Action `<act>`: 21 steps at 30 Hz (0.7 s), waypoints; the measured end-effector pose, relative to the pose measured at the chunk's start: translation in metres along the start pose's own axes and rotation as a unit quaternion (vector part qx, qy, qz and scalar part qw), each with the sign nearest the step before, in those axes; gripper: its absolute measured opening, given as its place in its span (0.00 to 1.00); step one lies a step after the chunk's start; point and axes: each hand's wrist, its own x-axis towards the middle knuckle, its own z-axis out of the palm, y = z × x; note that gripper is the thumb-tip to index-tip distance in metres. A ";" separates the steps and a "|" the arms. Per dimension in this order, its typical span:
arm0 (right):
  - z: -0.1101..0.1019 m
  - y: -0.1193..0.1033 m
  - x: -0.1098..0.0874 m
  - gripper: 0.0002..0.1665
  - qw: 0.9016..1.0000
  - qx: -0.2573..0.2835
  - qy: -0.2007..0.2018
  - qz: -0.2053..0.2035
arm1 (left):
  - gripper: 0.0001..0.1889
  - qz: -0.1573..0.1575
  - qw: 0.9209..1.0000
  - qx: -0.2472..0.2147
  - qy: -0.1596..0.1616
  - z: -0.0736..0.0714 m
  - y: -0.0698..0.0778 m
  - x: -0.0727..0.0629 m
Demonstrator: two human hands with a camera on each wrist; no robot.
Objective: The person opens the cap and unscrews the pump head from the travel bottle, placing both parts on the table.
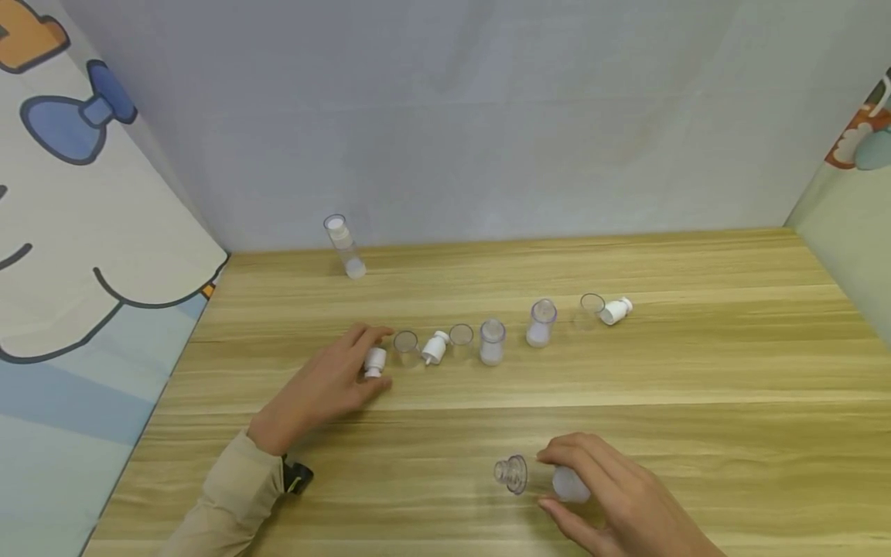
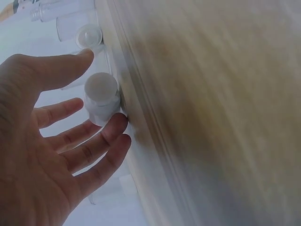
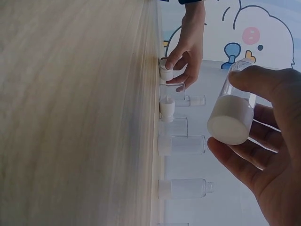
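Note:
My left hand [image 1: 327, 383] is low over the table at the left, thumb and fingers spread around a small white pump head [image 1: 375, 360]. In the left wrist view a gap shows between the thumb and the white pump head [image 2: 101, 96], with fingertips right at its far side. Nearer the front, my right hand [image 1: 619, 495] holds a clear bottle with a white base [image 3: 232, 120] between thumb and fingers. The bottle is tipped on its side, its clear threaded neck [image 1: 511, 473] pointing left and its base toward the palm.
Rightward from the left hand stand a clear cap [image 1: 406, 346], a white pump head [image 1: 435, 348], another clear cap [image 1: 461, 339], two clear bottles [image 1: 492, 344] [image 1: 541, 323], a third cap [image 1: 592, 308] and a lying pump head [image 1: 616, 311]. An assembled pump bottle [image 1: 346, 246] stands at back left.

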 end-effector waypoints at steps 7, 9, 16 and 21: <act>0.000 0.001 0.001 0.22 1.000 0.007 -0.001 0.001 | 0.35 0.002 1.000 0.000 0.004 0.000 0.001 0.000; -0.001 0.001 0.001 0.22 1.000 0.006 -0.004 0.001 | 0.35 -0.002 1.000 0.005 0.001 -0.001 0.000 -0.001; -0.003 0.001 0.000 0.21 0.999 0.016 -0.027 0.024 | 0.33 -0.017 1.000 0.012 -0.006 -0.008 -0.002 -0.001; -0.003 0.001 0.001 0.21 0.999 0.018 -0.032 0.033 | 0.29 -0.025 0.999 0.001 0.021 -0.018 -0.007 0.001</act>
